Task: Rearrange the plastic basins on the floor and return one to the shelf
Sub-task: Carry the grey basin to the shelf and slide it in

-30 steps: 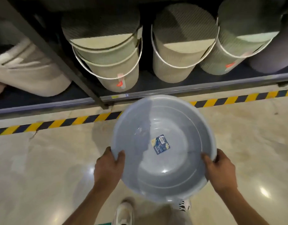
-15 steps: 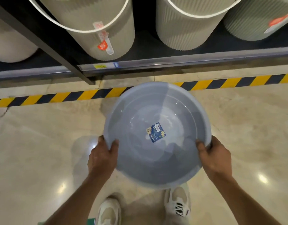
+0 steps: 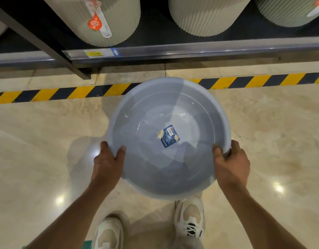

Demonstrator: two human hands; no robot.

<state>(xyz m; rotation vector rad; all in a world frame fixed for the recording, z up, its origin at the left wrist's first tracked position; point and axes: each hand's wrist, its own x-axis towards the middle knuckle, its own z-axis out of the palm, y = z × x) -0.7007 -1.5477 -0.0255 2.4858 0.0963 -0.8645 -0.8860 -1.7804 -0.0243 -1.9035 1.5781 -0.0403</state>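
A round grey-blue plastic basin (image 3: 148, 123) with a blue label stuck inside its bottom hangs level above the floor, in front of my body. My left hand (image 3: 107, 161) grips its near-left rim, thumb inside the bowl. My right hand (image 3: 232, 163) grips the near-right rim the same way. The basin's far edge overlaps the striped floor tape. The dark bottom shelf (image 3: 191, 49) lies just beyond it at the top of the view.
Ribbed pale buckets (image 3: 104, 20) lie on the shelf, one (image 3: 207, 15) in the middle and one (image 3: 288, 11) at the right. A dark shelf post (image 3: 47, 45) slants down to the floor at left. Yellow-black tape (image 3: 254, 80) crosses the polished floor. My white shoes (image 3: 190, 218) stand below the basin.
The view has tilted downward and nearer the shelf: the buckets slid up out of frame, my shoes came into sight. Both hands keep the same grip on the basin.
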